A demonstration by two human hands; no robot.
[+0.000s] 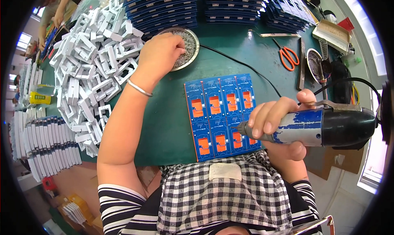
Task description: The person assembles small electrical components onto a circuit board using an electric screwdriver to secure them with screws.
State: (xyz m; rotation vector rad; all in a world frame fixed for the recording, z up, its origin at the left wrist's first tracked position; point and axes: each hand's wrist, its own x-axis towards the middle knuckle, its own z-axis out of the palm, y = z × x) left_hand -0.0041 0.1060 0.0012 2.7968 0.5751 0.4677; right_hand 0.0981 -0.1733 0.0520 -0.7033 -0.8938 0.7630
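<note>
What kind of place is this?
Probably a factory workshop, maybe one where electronic things get put together. You can see stacks of blue boards, a heap of white frames, and a power screwdriver in the person's right hand.

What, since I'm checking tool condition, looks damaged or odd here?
The power driver in the right hand looks worn: its blue coating is ragged and patchy, with grey showing between, as if paint had chipped away.
</note>
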